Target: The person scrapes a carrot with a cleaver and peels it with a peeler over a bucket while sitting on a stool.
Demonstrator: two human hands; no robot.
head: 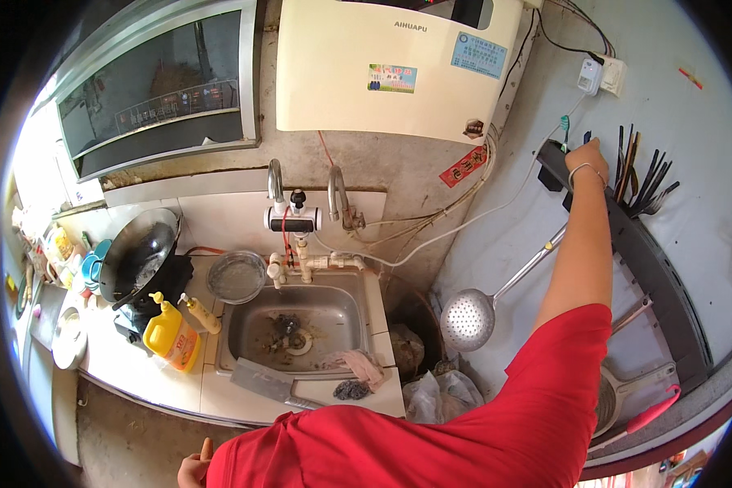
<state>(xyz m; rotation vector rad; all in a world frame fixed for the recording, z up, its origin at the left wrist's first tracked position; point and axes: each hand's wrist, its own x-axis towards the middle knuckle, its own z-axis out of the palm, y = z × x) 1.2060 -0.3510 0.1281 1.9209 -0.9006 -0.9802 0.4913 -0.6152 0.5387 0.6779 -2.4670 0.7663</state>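
Observation:
My right hand (587,160) reaches out to the dark wall rack (653,262) on the right, its fingers bent at the rack's upper end; whether it grips anything there is hidden. A toothbrush (564,131) stands just left of it, and chopsticks (625,161) and forks (656,201) stand in the rack to its right. A perforated metal skimmer (468,318) hangs below the rack. My left hand (194,468) is low at the bottom edge beside the red shirt, partly hidden, with a finger pointing up and nothing visible in it.
A steel sink (299,329) holds scraps and a scourer. A cleaver (262,381), a pink cloth (363,369) and a steel-wool pad (351,389) lie along its front. Left are a wok (143,256), a glass bowl (236,276) and a yellow pump bottle (172,338). A water heater (390,67) hangs above.

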